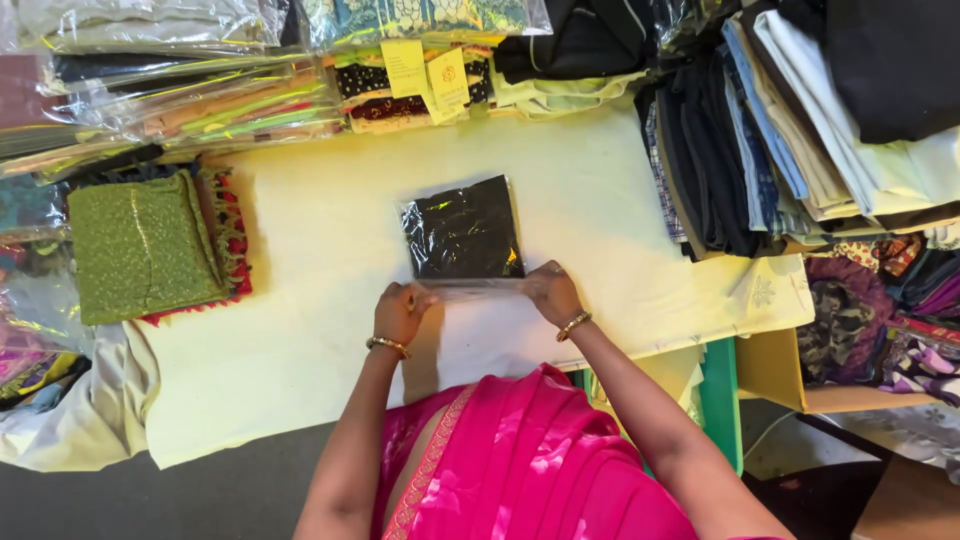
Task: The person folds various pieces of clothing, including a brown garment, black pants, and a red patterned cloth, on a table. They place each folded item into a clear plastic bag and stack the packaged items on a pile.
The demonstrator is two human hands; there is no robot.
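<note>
We see a dark folded cloth in a clear plastic packet [462, 230] lying flat near the middle of the counter [330, 250], which is draped in a pale yellow cloth. Our left hand [400, 312] and right hand [552, 290] are each at one near corner of the packet, at its open flap. Both are closed in a pinch on the thin film, the fingers curled tight with nothing else in them. A gold bangle sits on each wrist.

We judge the packet light and soft, bending easily under its contents. The film looks glossy and probably slippery, and likely to crinkle or tear if tugged hard. The safest hold seems to be where our hands are now, at the edges of the flap, or flat under the folded cloth itself.

To the left lies a green folded fabric [142, 248] on a red-trimmed piece. Along the far edge are stacks of wrapped fabrics [190, 95]. At the right, a tall pile of folded garments [780, 130] leans close to the counter's end.
</note>
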